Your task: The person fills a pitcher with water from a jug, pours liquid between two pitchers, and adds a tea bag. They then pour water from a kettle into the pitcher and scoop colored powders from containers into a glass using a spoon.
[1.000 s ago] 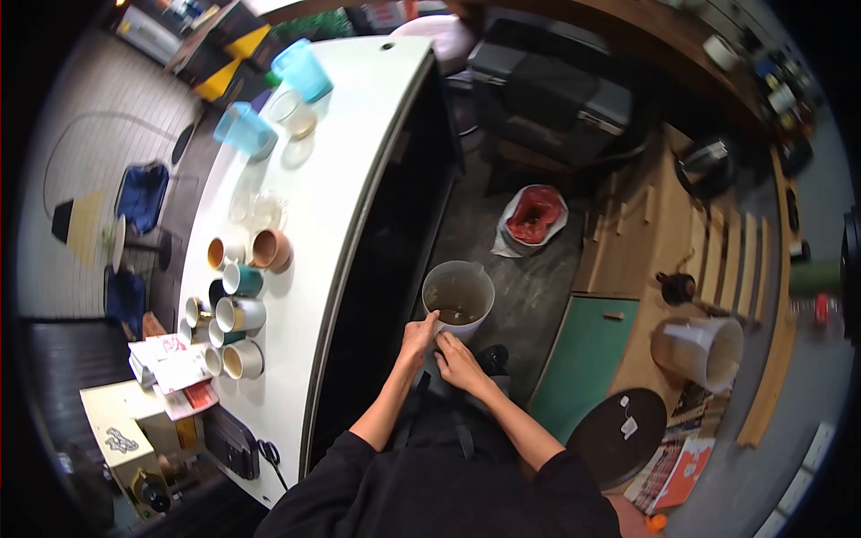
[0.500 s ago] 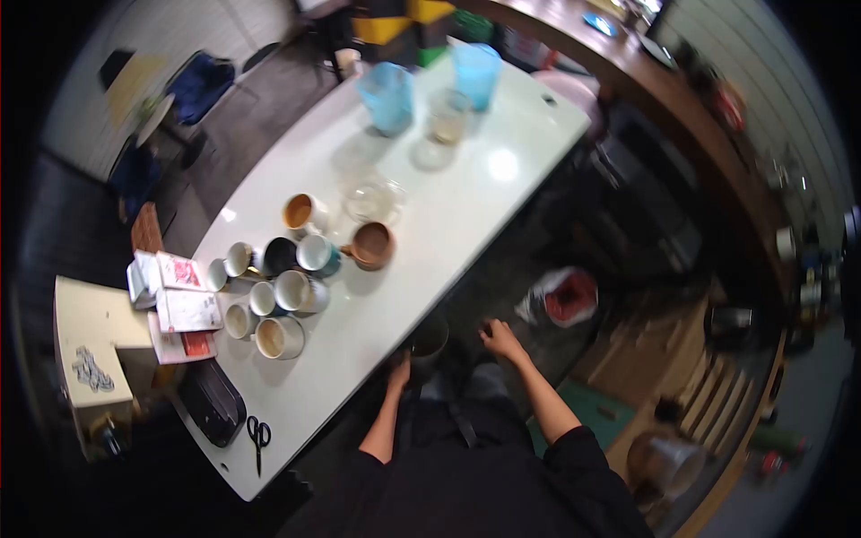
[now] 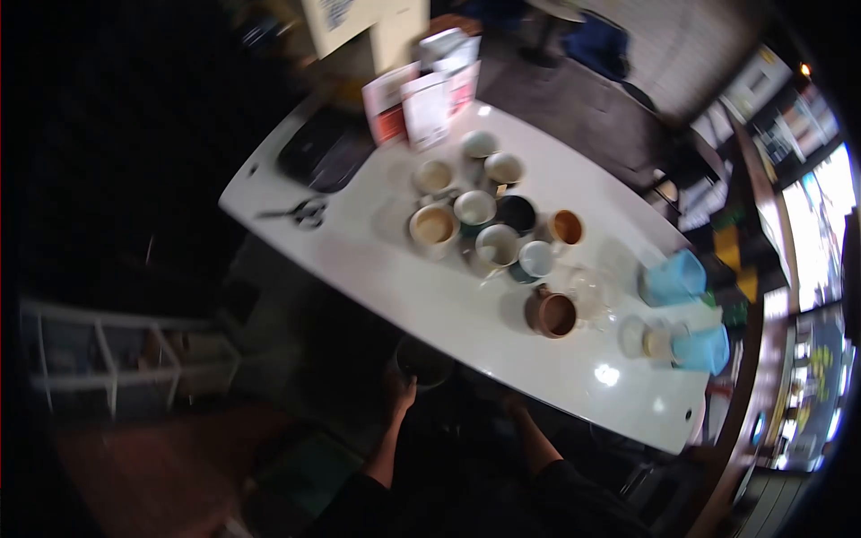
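The surface [image 3: 395, 278] is showing glossy, smooth white, w/ bright spots of light glaring off it. The brown mug [image 3: 551, 314] is looking like ceramic, w/ a soft sheen (the orange-lined mug [image 3: 566, 227] is looking ceramic too). The blue pitchers [image 3: 677, 278] are appearing as translucent plastic. The scissors [image 3: 308, 212] are looking dark, blade material unclear. The leaflets [image 3: 426, 109] are looking like smooth paper or card, approx.; the black sleeve [image 3: 574, 493] is reading as matt cloth.
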Demonstrator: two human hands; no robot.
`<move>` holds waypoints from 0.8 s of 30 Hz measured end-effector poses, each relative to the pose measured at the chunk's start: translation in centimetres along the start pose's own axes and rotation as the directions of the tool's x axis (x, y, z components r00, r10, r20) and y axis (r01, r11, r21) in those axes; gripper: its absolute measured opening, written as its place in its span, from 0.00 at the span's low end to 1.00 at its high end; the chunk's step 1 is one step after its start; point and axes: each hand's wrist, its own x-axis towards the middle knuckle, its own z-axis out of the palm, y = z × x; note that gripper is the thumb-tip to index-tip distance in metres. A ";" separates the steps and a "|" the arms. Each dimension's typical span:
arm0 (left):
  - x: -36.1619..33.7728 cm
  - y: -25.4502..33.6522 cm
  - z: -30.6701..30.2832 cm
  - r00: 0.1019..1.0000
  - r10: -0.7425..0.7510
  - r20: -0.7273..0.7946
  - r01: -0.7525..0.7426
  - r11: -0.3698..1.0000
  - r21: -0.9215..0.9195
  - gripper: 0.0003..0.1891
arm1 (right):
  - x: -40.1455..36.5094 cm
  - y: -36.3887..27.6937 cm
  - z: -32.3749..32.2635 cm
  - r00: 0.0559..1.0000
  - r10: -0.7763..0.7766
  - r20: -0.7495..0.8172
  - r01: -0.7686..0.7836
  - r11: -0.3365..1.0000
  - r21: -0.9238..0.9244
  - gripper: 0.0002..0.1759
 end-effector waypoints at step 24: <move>-17.7 -17.9 14.0 0.852 -0.523 0.020 0.226 0.332 -0.916 0.30 | 11.5 3.3 -6.9 0.801 0.089 -0.592 0.402 0.652 0.643 0.26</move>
